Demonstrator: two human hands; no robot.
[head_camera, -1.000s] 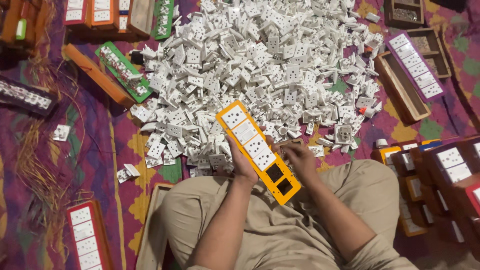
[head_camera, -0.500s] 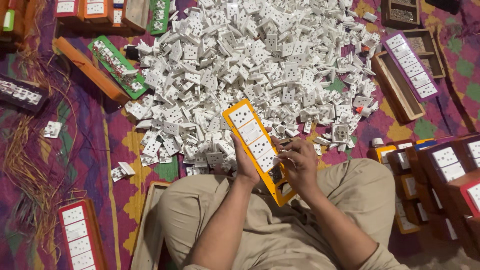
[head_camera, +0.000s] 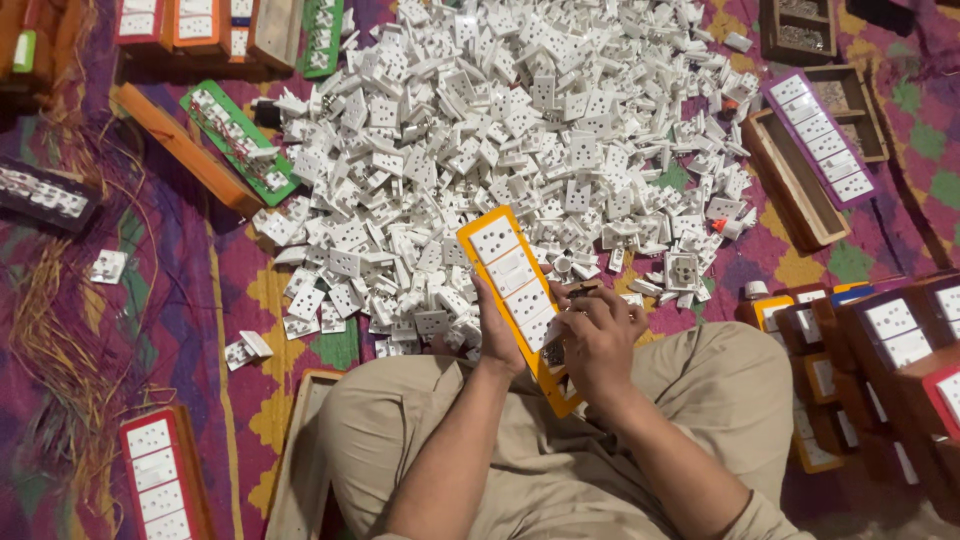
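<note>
Hands grip orange socket panel

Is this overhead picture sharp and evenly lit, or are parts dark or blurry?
Head view: the white socket pile is bright and fairly crisp; corners darken, especially the wooden boxes at lower right; the right hand on the orange plate looks slightly soft.

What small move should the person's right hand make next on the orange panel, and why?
Probably press the piece under the right hand down into the orange panel. The left hand steadies the panel's edge, its upper slots already hold white sockets, and the right hand's fingers bunch over the lower end.
</note>
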